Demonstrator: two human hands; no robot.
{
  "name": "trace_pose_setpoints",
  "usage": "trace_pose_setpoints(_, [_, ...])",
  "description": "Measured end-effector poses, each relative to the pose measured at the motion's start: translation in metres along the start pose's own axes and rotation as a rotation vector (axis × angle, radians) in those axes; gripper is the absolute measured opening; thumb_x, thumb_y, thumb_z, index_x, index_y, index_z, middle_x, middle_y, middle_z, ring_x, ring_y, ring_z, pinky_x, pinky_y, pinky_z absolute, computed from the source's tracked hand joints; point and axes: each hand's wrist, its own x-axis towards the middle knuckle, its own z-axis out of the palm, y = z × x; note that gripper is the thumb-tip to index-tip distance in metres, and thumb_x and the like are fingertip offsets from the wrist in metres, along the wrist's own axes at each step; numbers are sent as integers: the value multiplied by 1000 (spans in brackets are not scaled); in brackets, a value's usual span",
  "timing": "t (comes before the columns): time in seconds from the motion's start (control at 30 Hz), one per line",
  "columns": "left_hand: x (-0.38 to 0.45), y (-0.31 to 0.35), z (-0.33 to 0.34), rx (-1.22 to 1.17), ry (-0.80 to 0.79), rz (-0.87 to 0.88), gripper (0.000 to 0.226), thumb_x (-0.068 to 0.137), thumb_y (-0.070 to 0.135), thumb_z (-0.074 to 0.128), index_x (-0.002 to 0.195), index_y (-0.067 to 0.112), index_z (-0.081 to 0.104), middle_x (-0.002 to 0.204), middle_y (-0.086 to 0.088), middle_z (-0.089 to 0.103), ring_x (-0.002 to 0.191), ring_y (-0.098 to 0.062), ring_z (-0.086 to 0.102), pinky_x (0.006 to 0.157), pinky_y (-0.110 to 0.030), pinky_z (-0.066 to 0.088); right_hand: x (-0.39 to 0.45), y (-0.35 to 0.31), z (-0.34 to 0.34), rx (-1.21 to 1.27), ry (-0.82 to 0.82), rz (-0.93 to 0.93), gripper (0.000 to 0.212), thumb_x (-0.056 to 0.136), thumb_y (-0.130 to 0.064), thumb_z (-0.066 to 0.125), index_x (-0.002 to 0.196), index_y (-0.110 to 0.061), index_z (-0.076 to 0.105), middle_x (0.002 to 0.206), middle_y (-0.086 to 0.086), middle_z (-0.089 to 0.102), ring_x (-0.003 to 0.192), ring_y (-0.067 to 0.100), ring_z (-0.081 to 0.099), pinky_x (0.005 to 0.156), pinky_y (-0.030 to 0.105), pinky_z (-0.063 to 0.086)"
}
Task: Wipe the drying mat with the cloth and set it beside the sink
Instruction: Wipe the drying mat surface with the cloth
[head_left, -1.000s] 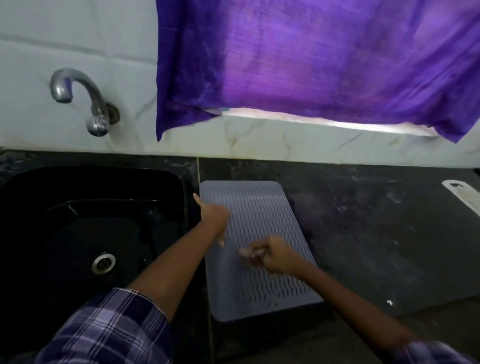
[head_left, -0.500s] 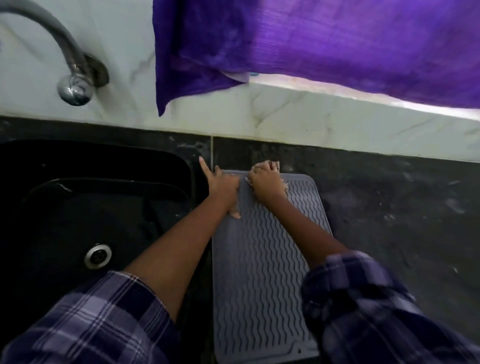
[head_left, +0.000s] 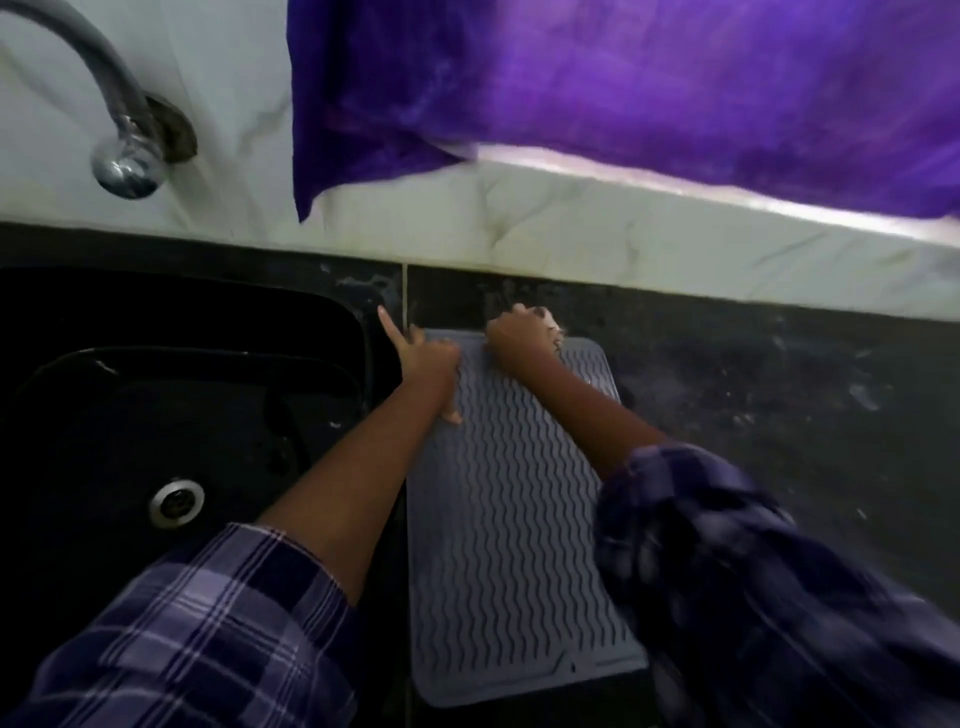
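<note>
Both hands work the far end of the drying mat (head_left: 511, 519). The right hand (head_left: 519, 340) is fisted around a pale cloth (head_left: 550, 323), only a scrap showing past the knuckles, pressing it onto the mat's top edge, likely to scrub that rim. The left hand (head_left: 428, 358) lies flat and spread on the near-left corner, probably pinning the mat against sliding. The grey ribbed mat rests lengthwise on the dark speckled counter (head_left: 779, 415), just beside the black sink (head_left: 182, 415). Behind are a pale tiled wall, a chrome tap (head_left: 122, 150) and a hanging purple curtain (head_left: 623, 93).
</note>
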Motion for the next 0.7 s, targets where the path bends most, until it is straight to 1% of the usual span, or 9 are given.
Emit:
trace_pose_setpoints(0.1, [7,8,2,27,-27,-51,109,54,68,77,146,27,35,152,-2,39,147,-36,15,89,-84,-15,-17,-17,19,-94,52,-72,28,97,-10,42,115,-6,62,120,14,63,115,30,55,88,37,48])
trace_pose_setpoints(0.17, [8,9,1,21,-39,-53,96,58,63,78,140,27,43,149,-2,43,147,-37,17,85,-86,-15,-54,-20,33,-92,17,-76,32,91,-8,50,123,-2,55,131,23,53,124,36,49,92,47,50])
trace_pose_setpoints(0.23, [8,9,-1,22,-28,-37,95,58,62,79,140,26,44,149,-4,42,147,-37,16,82,-87,-17,-109,-21,44,-91,-122,-153,46,88,-9,56,132,0,46,142,27,39,131,41,39,99,55,45])
trace_pose_setpoints(0.3, [3,8,-3,25,-28,-29,102,57,64,78,143,26,39,153,-5,37,147,-37,14,86,-85,-16,-128,-10,38,-62,-202,-274,39,91,-17,53,128,-3,51,136,22,47,128,36,43,103,50,42])
trace_pose_setpoints(0.37, [0,6,-3,1,-2,-14,107,58,66,77,147,26,34,155,-4,32,147,-38,12,94,-83,-13,-111,1,11,85,-248,-252,30,91,-24,56,117,-11,60,124,14,57,115,29,54,96,42,45])
trace_pose_setpoints(0.43, [-2,2,-2,-27,10,-4,110,60,68,74,149,26,27,158,-1,27,148,-37,10,97,-82,-11,-68,10,-9,111,-141,-155,28,91,-24,57,115,-13,63,121,13,58,111,30,57,93,43,49])
trace_pose_setpoints(0.53, [-5,-1,0,-37,20,-5,104,63,68,72,148,28,29,156,1,30,148,-36,8,101,-80,-8,-19,-2,-9,-30,11,-118,30,97,-17,43,118,-7,61,122,16,60,118,35,50,94,43,45])
trace_pose_setpoints(0.63, [-4,0,-1,-7,45,-6,102,63,66,73,147,28,31,153,-1,37,148,-35,12,103,-78,-7,-23,-21,23,-164,51,-189,31,95,-6,39,115,2,61,120,19,63,121,36,48,94,41,43])
trace_pose_setpoints(0.7, [-2,-1,-1,16,49,11,102,63,66,73,147,28,31,153,-2,37,148,-33,13,104,-78,-7,-50,-20,41,-155,99,-209,30,93,-9,46,117,1,60,125,21,60,124,36,47,97,44,47])
